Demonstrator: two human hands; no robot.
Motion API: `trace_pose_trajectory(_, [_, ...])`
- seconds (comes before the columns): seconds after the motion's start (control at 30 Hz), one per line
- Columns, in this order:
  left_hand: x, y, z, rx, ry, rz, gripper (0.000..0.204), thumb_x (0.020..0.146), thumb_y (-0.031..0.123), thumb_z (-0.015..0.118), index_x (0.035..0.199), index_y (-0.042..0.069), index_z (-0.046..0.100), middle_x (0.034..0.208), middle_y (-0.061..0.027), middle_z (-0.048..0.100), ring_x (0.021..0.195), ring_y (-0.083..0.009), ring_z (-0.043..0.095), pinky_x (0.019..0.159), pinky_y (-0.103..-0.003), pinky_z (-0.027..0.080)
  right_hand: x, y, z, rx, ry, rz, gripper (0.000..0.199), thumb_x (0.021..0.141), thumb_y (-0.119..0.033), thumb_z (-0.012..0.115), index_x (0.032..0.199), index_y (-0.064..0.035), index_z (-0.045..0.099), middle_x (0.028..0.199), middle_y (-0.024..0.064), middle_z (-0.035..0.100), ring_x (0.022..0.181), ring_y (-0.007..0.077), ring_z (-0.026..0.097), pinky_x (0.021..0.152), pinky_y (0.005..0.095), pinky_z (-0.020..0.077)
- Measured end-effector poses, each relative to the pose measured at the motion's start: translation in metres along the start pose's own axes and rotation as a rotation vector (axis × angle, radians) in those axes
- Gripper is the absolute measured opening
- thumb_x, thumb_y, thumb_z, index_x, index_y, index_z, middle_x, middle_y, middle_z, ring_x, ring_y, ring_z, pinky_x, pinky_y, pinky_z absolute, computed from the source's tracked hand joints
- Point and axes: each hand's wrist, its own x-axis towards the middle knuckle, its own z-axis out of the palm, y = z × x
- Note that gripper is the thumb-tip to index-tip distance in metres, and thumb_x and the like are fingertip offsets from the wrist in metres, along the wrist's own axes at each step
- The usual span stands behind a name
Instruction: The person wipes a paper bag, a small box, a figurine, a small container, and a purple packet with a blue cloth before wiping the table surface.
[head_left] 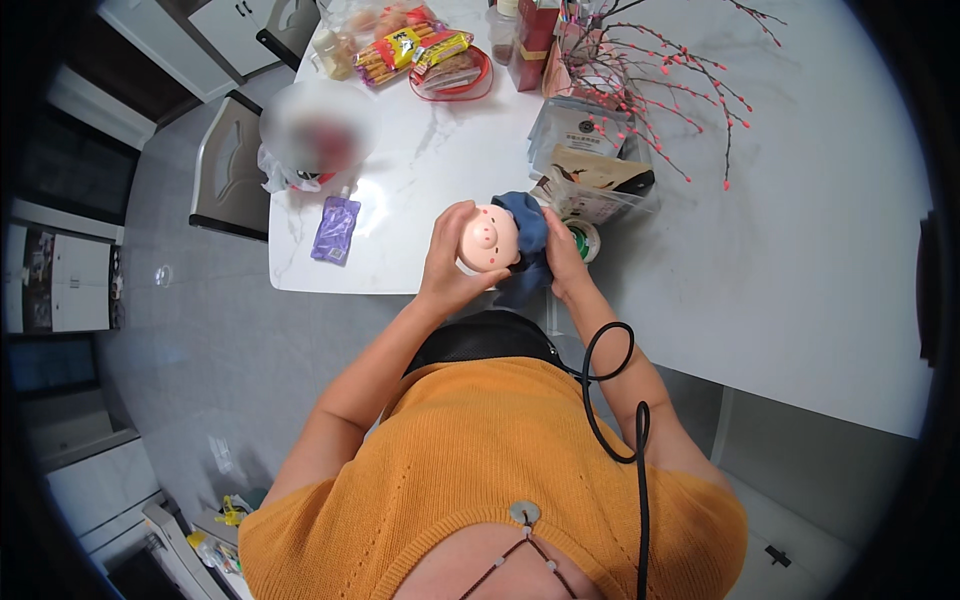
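Orange top (pixel 480 470) lowest in view, black cable (pixel 615 400) looped beside it. Left hand (pixel 447 262) clasped round pink pig toy (pixel 488 240), held above white table (pixel 420 180) edge. Right hand (pixel 562 255) pressing blue cloth (pixel 525 235) to toy, fingers closed on it. Purple pouch (pixel 335 230) well left.

A pale pink pig-shaped toy (pixel 487 240) with a darker pink snout and rosy cheek dots is showing against a dark blue cloth (pixel 527 245). The table (pixel 800 250) is gleaming white with faint grey marble veining. A purple pouch (pixel 335 229) is lying on it, a red tray (pixel 470 88) is carrying yellow and red snack packets (pixel 405 48), and bare dark branches (pixel 680 80) are bearing pinkish-red buds.
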Motion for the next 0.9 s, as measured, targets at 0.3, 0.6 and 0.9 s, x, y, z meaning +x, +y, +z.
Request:
trace_pose_trajectory(0.3, [0.006,-0.004,0.003,-0.113,0.115,-0.067,0.083,0.056,0.006,0.076,0.125,0.003,0.03,0.125,-0.0118,0.029,0.116,-0.0249,0.035,0.094,-0.034,0.038,-0.006,-0.001,-0.006,0.33,-0.189,0.229,0.033,0.09,-0.031,0.041,0.115,-0.0111,0.046,0.108,0.0029,0.052,0.095,0.0119,0.053,0.08,0.0273,0.0452])
trace_pose_trajectory(0.6, [0.001,-0.001,0.011,-0.085,0.045,-0.09,0.065,0.071,0.016,0.067,0.125,0.002,0.033,0.121,-0.0142,0.033,0.112,-0.0222,0.037,0.089,-0.032,0.038,-0.004,-0.005,-0.006,0.286,-0.16,0.038,0.041,0.082,-0.023,0.054,0.118,-0.0063,0.042,0.109,0.006,0.05,0.097,0.0132,0.051,0.082,0.0256,0.043])
trace_pose_trajectory(0.9, [0.016,0.003,-0.006,-0.413,-0.234,-0.626,0.064,0.072,0.017,0.068,0.123,-0.003,0.035,0.113,-0.0147,0.047,0.099,-0.0195,0.05,0.084,-0.029,0.042,0.009,0.003,-0.017,-0.049,-0.06,-0.127,0.035,0.079,-0.008,0.056,0.112,-0.0008,0.045,0.1,0.0062,0.053,0.089,0.0112,0.05,0.08,0.0228,0.041])
